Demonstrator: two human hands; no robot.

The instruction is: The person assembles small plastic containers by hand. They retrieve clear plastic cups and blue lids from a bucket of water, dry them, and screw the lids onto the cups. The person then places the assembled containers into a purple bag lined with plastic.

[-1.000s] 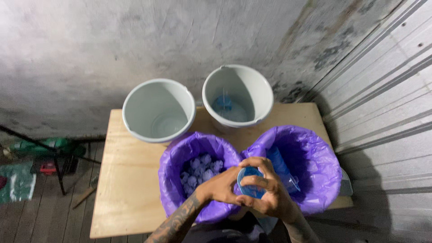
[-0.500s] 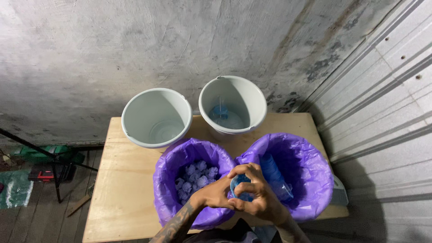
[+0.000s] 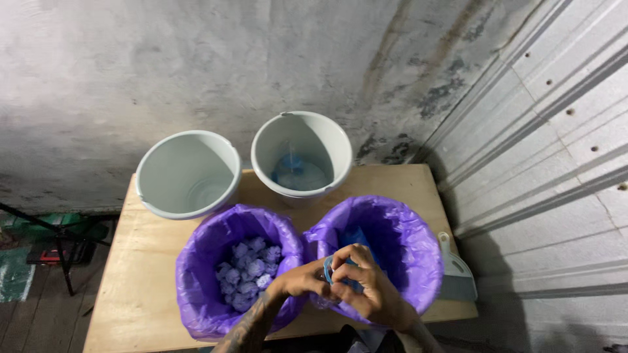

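My left hand (image 3: 297, 282) and my right hand (image 3: 363, 284) meet over the near rim of the right purple-lined bin (image 3: 409, 235), both closed around a small blue round object (image 3: 333, 269); most of it is hidden by my fingers. The left purple-lined bin (image 3: 203, 261) beside my left hand holds several pale crumpled pieces (image 3: 252, 268). Blue material (image 3: 358, 236) lies inside the right bin, just beyond my hands.
Two grey buckets stand at the back of the wooden table (image 3: 134, 287): the left one (image 3: 188, 173) looks bare inside, the right one (image 3: 302, 153) has something blue at its bottom. A grey dustpan (image 3: 454, 271) lies at the table's right edge. A corrugated metal wall runs along the right.
The view has shifted, so the table and bins sit further left and lower. My hands stay together on the blue object and have come closer over the right bin's near rim.
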